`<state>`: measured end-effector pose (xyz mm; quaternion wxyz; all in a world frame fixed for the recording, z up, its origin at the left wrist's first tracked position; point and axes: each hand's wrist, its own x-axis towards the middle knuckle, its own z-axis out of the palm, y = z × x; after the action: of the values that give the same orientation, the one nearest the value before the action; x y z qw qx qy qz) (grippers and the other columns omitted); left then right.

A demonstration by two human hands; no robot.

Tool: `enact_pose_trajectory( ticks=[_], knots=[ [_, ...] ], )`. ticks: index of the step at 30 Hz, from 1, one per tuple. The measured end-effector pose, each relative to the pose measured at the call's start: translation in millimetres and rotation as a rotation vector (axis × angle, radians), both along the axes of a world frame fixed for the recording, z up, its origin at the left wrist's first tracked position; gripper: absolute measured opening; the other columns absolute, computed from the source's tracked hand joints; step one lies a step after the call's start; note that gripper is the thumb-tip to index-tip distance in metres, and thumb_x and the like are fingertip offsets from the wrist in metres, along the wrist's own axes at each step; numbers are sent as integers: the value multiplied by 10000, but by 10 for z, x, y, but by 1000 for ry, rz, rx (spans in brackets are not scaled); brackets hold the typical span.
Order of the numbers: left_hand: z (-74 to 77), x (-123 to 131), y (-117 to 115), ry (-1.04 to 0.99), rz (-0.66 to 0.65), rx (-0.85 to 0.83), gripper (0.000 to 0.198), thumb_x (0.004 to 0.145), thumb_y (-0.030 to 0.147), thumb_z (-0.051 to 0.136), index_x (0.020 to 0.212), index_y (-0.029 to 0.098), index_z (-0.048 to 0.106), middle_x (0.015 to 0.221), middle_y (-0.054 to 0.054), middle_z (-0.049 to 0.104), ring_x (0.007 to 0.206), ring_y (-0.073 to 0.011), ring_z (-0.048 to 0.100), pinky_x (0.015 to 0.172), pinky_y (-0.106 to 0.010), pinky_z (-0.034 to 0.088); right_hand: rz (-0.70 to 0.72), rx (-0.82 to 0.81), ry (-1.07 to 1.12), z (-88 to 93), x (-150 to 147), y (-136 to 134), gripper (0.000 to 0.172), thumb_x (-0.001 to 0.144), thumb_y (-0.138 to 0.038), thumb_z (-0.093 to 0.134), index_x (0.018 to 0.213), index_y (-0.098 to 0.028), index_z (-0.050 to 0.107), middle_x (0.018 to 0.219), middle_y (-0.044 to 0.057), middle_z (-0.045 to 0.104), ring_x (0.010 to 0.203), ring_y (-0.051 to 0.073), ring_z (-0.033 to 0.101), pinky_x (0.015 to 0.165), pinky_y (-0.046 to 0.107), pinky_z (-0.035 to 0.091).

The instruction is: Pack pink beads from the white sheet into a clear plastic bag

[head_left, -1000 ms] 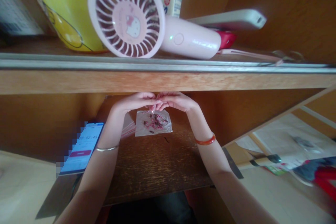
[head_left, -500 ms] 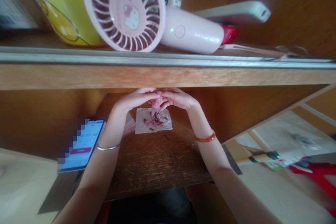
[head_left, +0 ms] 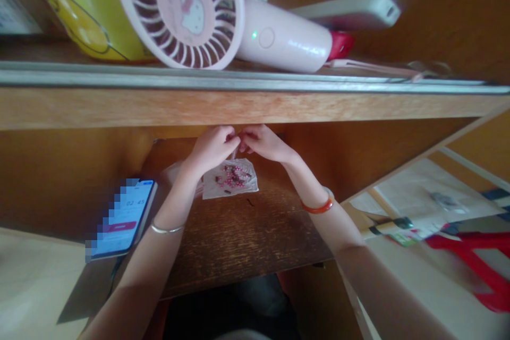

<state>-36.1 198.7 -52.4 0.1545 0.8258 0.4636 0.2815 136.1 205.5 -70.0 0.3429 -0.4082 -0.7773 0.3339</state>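
Note:
My left hand (head_left: 217, 146) is closed, thumb pressed against curled fingers, just beyond a white sheet. Facing it, my right hand (head_left: 263, 143) is closed too, its fingertips bent inward and almost meeting the left thumb. Between them hangs a small clear plastic piece (head_left: 234, 153), pinched at its top; its exact kind is too small to make out. Below the hands, the crinkled white sheet (head_left: 210, 191) lies on the dark wooden desk and bears several pink beads (head_left: 235, 172) mixed with small dark pieces (head_left: 228, 191).
A lit phone (head_left: 127, 223) lies left of my left forearm. Overhead, a shelf edge (head_left: 255, 106) crosses the view, with a pink handheld fan (head_left: 287, 37) and a yellow container (head_left: 91, 10) on it. A red stool-like frame (head_left: 478, 265) stands at right.
My hands have parted slightly and their fingers have curled in more. The clear piece now hangs between them, and the view has shifted a little.

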Motion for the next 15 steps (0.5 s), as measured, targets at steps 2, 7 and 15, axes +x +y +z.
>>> enact_pose_trajectory(
  ticks=[2, 7, 15],
  knots=[
    [-13, 11, 4, 16, 50, 29, 217, 826, 241, 464, 622, 172, 482, 599, -9, 529, 584, -131, 464, 560, -268, 290, -87, 104, -137, 43, 7, -100, 206, 834, -198, 470, 655, -134, 549, 618, 8, 551, 598, 88, 470, 576, 250, 350],
    [-8, -55, -4, 59, -91, -67, 197, 807, 241, 480, 631, 167, 525, 599, -3, 543, 573, -129, 482, 547, -261, 299, -6, 64, -307, 21, 166, -447, 268, 933, -308, 400, 818, -138, 572, 721, 23, 568, 638, 114, 488, 605, 273, 338],
    [50, -239, 7, -69, -233, -164, 218, 827, 243, 468, 639, 156, 538, 620, -5, 565, 589, -114, 504, 590, -249, 353, 46, -214, -655, -608, 869, -967, 182, 839, -166, 445, 731, -169, 592, 765, 60, 624, 703, 161, 553, 657, 281, 411]
  ],
)
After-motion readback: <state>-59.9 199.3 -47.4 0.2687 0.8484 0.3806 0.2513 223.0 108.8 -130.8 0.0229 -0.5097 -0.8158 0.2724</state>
